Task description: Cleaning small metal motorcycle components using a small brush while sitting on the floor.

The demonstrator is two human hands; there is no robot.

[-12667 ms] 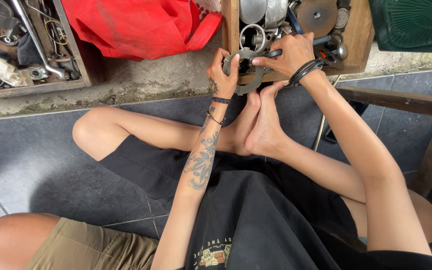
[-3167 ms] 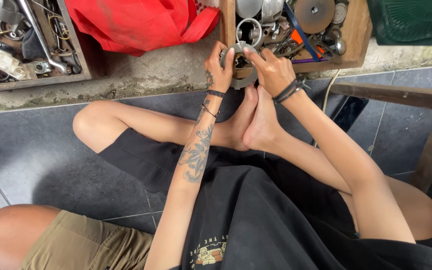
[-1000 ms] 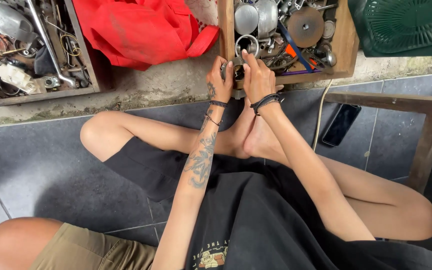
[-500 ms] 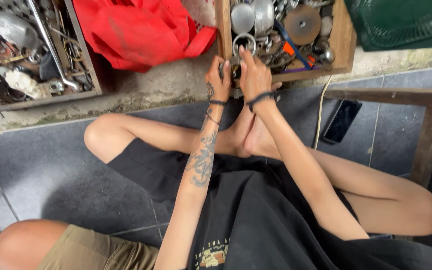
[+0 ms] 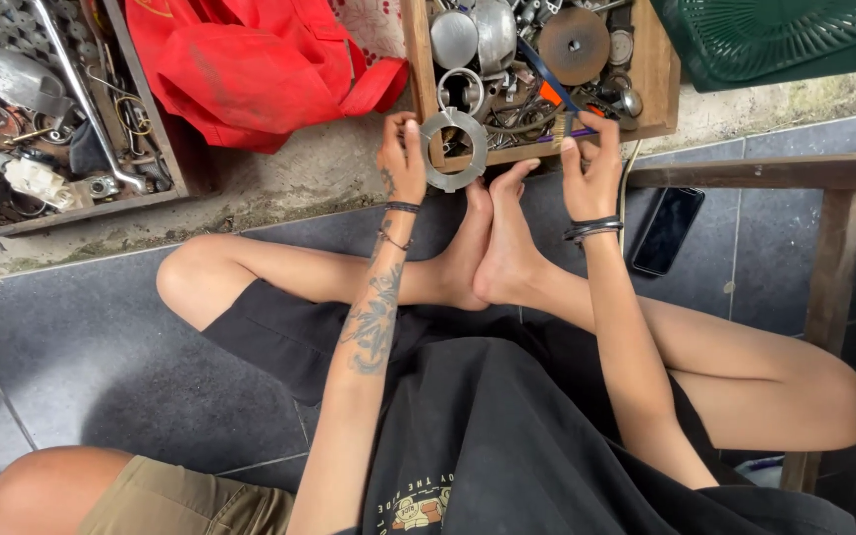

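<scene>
Just before the wooden box (image 5: 658, 69) of metal parts, a notched grey metal ring (image 5: 454, 150) is pinched at its rim by the left hand (image 5: 402, 163). A small brush-like tool (image 5: 564, 126) is gripped by the right hand (image 5: 591, 178). Stiff and fairly heavy, the ring is judged best held by its outer edge.

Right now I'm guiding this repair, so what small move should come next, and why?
Probably bring the right hand back to the metal ring. Only the left hand holds it, by one edge, while the right hand sits apart at the wooden box.
</scene>
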